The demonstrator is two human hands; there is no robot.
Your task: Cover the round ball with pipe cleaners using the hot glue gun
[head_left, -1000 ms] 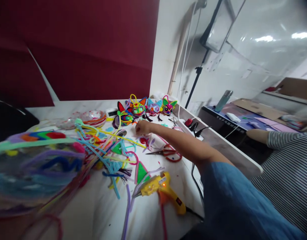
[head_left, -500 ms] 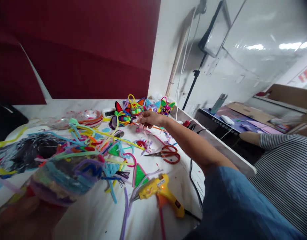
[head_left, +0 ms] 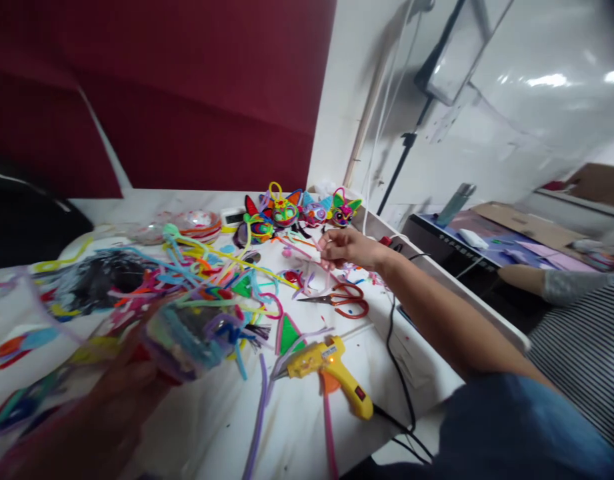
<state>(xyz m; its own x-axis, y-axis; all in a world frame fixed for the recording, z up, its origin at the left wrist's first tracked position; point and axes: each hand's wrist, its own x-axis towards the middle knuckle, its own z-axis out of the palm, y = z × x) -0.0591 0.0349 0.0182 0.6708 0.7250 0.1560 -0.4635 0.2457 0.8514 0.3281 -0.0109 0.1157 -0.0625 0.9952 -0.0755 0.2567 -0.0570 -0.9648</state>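
Observation:
At the lower left my left hand point(head_left: 129, 377) is closed around a rounded craft piece point(head_left: 187, 337) wrapped in pastel pipe cleaners. Blur softens both. Further out, my right hand point(head_left: 349, 248) is held over the tabletop with its fingertips pinched together. Something thin and pinkish may be between them, too small to name. Under and beside that hand lie pipe cleaner scraps and small coloured bits. Scissors with orange handles point(head_left: 349, 301) rest just nearer to me. A yellow hot glue gun point(head_left: 331, 373) lies on its side, its small light glowing.
Several colourful animal-face ornaments point(head_left: 285, 212) stand along the back. Loose pipe cleaners point(head_left: 201, 260) cover the left and middle of the table. The glue gun's black cord point(head_left: 394, 347) runs along the right. A person in a striped top point(head_left: 581, 333) is at the right, near another desk.
My right hand has drawn back from beside the ornaments, towards the right. My left hand and the craft piece have moved right and slightly away from me. The view has swung left.

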